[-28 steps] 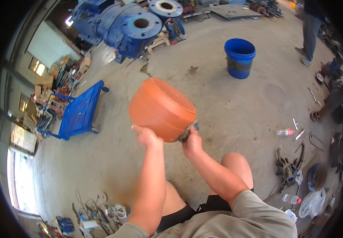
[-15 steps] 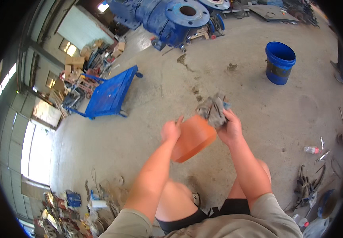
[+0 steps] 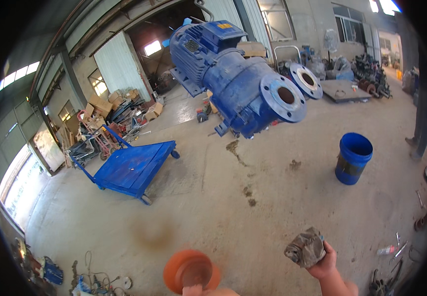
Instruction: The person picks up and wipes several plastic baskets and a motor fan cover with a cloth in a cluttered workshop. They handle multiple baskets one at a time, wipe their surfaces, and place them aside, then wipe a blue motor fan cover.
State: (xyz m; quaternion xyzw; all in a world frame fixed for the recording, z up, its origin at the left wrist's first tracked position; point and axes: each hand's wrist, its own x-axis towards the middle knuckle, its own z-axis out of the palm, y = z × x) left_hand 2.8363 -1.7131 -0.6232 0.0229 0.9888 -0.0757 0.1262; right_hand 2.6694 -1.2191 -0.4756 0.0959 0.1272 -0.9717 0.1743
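At the lower edge, my left hand (image 3: 196, 290) is closed on an orange round piece with a flared shape, like a funnel or bowl (image 3: 175, 269); its exact kind is not clear, and most of this hand is cut off. My right hand (image 3: 326, 265) grips a crumpled grey-brown rag (image 3: 306, 248), thumb and fingers wrapped round its side. Rag and orange piece are apart. Beyond them, a blue motor-driven pump (image 3: 245, 81) with two round flanges hangs from a hook and chain (image 3: 203, 9).
A blue platform trolley (image 3: 134, 167) stands on the left, a blue bucket (image 3: 352, 160) on the right. Another person's legs (image 3: 423, 123) show at the far right. Tools (image 3: 401, 249) and a plastic bottle (image 3: 385, 250) lie at the lower right, cardboard boxes (image 3: 100, 104) at the back left.
The view has tilted up, bringing the whole pump into sight. My hands have moved apart: the rag is off the orange piece, which has turned. Both are still held.
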